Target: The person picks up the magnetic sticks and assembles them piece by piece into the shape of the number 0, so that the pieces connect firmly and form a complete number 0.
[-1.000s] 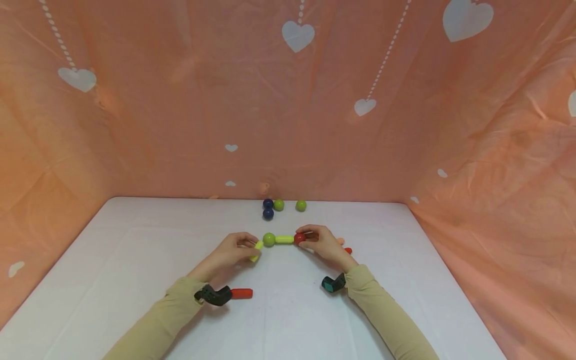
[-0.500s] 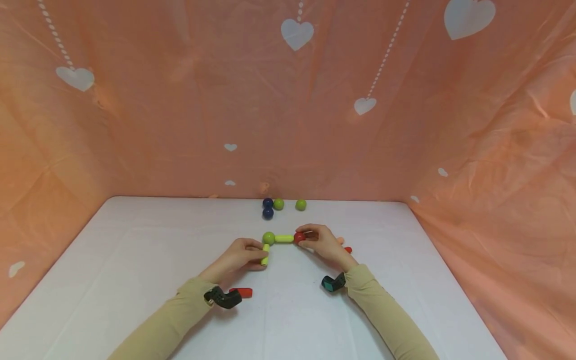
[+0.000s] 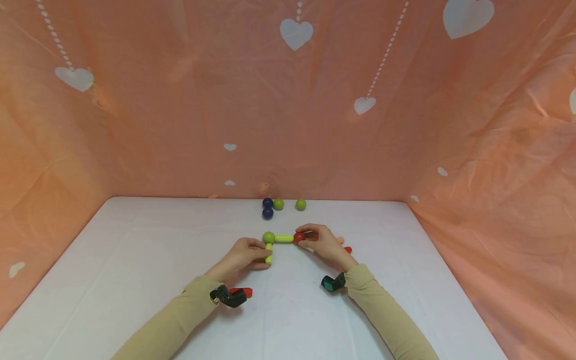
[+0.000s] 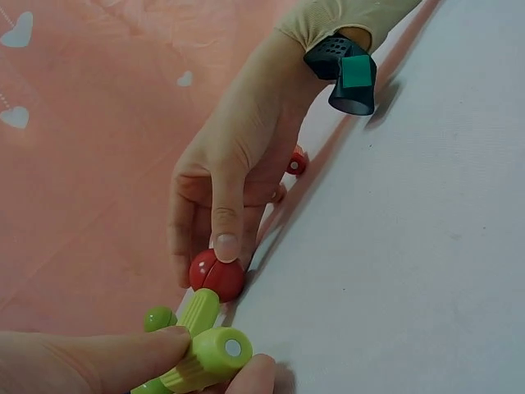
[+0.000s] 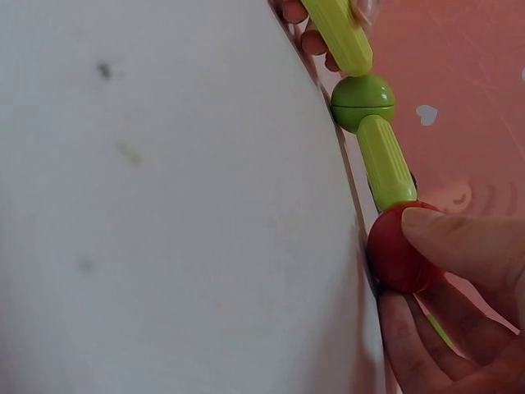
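My left hand [image 3: 242, 256] pinches a yellow-green magnetic rod [image 3: 269, 258], which points toward me. That rod's far end meets a green ball [image 3: 268, 237]. From the ball a second yellow-green rod [image 3: 284, 239] runs right to a red ball [image 3: 298, 238], so the pieces form a corner. Thumb and fingers of my right hand [image 3: 326, 246] grip the red ball. The left wrist view shows a silvery disc [image 4: 234, 348] in the near end of the held rod. In the right wrist view the green ball [image 5: 363, 103] sits between both rods.
Two dark blue balls [image 3: 267, 213] and two green balls [image 3: 300, 204] lie near the table's back edge. A red rod [image 3: 246, 292] lies partly behind the left wrist camera [image 3: 230, 297]. Red [image 3: 348, 249] and orange pieces [image 3: 340, 240] show beyond my right hand.
My left hand has moved right and swung its rod from a slant to nearly straight, its far end now against the green ball. The right hand stays on the red ball.
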A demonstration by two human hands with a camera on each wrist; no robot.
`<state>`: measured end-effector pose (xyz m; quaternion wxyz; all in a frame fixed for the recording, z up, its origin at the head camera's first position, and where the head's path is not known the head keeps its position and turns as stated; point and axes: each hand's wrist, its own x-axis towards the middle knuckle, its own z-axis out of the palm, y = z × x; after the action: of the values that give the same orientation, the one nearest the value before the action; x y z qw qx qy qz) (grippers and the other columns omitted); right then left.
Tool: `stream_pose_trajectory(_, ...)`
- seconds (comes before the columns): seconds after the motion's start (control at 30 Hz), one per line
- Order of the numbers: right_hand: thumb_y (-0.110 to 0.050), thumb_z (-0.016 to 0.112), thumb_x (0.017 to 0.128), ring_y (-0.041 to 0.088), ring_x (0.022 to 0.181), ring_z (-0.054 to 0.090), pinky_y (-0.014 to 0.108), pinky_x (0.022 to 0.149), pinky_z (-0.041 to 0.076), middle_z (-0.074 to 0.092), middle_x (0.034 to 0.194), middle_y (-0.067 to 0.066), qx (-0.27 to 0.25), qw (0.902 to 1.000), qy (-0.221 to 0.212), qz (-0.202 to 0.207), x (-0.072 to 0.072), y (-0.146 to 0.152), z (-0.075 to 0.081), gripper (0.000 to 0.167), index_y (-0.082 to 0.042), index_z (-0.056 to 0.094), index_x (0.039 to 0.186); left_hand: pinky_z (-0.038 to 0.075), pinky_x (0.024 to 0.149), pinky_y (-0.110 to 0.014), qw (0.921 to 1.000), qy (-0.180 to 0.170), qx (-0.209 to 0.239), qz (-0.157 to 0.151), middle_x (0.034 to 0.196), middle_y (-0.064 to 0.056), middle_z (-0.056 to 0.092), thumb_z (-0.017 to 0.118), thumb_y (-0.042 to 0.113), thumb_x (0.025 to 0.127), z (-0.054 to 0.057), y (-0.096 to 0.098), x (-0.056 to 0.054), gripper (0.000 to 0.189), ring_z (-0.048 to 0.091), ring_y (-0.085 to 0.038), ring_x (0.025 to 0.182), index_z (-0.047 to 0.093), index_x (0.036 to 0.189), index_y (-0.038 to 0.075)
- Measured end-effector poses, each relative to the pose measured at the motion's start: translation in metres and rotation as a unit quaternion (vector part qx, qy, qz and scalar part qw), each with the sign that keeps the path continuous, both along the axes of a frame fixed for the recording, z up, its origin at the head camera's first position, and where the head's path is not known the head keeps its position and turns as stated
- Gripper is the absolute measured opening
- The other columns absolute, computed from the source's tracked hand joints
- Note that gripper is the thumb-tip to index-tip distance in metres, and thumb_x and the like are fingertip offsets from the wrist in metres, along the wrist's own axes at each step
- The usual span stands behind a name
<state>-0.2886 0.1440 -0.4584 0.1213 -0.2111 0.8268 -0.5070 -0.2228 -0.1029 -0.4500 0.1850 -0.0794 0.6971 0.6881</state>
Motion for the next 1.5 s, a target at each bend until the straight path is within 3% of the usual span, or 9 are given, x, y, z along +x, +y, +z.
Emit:
stream_pose_trajectory(0.27, 0.001, 0.068, 0.087, 0.033, 0.105, 0.061, 0.041, 0.089, 0.051, 0.061, 0.118, 0.019, 0.002, 0.9997, 0.023, 0.008, 0.001, -0.001, -0.001, 0.038, 0.004, 0.058, 0.123, 0.058, 0.073, -0.033, 0.9998, -0.004, -0.018, 0.011, 0.101, -0.018, 0.062, 0.069, 0.006, 0.088, 0.000, 0.002, -0.004, 0.033, 0.067, -0.018, 0.077, 0.054, 0.114, -0.008)
stream_pose_trajectory(0.63, -0.010, 0.072, 0.086, 0.021, 0.103, 0.063, 0.034, 0.088, 0.052, 0.064, 0.116, 0.006, 0.009, 0.9998, 0.017, 0.003, 0.000, 0.001, 0.000, 0.034, -0.009, 0.064, 0.119, 0.058, 0.073, -0.032, 0.9996, 0.009, -0.016, 0.024, 0.099, -0.019, 0.061, 0.068, 0.003, 0.088, -0.002, 0.002, -0.006, 0.032, 0.067, -0.018, 0.076, 0.055, 0.112, -0.012)
stream_pose_trajectory(0.87, -0.010, 0.072, 0.086, 0.018, 0.103, 0.062, 0.032, 0.088, 0.052, 0.063, 0.115, 0.004, 0.012, 0.9999, -0.007, -0.005, 0.002, 0.003, 0.002, 0.036, -0.009, 0.063, 0.121, 0.058, 0.073, -0.034, 0.9997, 0.020, -0.012, 0.008, 0.095, -0.018, 0.066, 0.069, 0.000, 0.086, -0.001, 0.000, -0.006, 0.031, 0.068, -0.021, 0.079, 0.056, 0.112, -0.012)
stream_pose_trajectory(1.17, -0.006, 0.072, 0.085, 0.020, 0.102, 0.063, 0.034, 0.091, 0.051, 0.064, 0.115, 0.007, 0.001, 0.9999, 0.005, -0.014, 0.002, 0.003, 0.002, 0.036, -0.006, 0.063, 0.120, 0.057, 0.075, -0.033, 0.9996, 0.025, -0.006, 0.010, 0.096, -0.018, 0.066, 0.070, 0.002, 0.086, -0.001, -0.002, -0.006, 0.031, 0.068, -0.022, 0.081, 0.059, 0.111, -0.012)
stream_pose_trajectory(1.33, -0.006, 0.072, 0.086, 0.019, 0.102, 0.063, 0.034, 0.090, 0.051, 0.063, 0.115, 0.006, -0.001, 0.9999, 0.001, -0.015, 0.001, 0.004, 0.001, 0.036, -0.006, 0.063, 0.121, 0.057, 0.076, -0.032, 0.9997, 0.023, -0.007, -0.003, 0.101, -0.018, 0.064, 0.070, 0.006, 0.087, -0.001, -0.007, -0.006, 0.031, 0.068, -0.021, 0.083, 0.060, 0.111, -0.010)
stream_pose_trajectory(1.5, -0.008, 0.072, 0.086, 0.019, 0.102, 0.062, 0.033, 0.088, 0.052, 0.063, 0.115, 0.004, -0.002, 0.9998, -0.011, -0.017, 0.000, 0.005, 0.000, 0.036, -0.009, 0.063, 0.120, 0.056, 0.078, -0.033, 0.9986, 0.048, -0.003, -0.024, 0.101, -0.018, 0.064, 0.066, 0.005, 0.089, 0.000, -0.014, -0.007, 0.027, 0.066, -0.021, 0.084, 0.061, 0.109, -0.011)
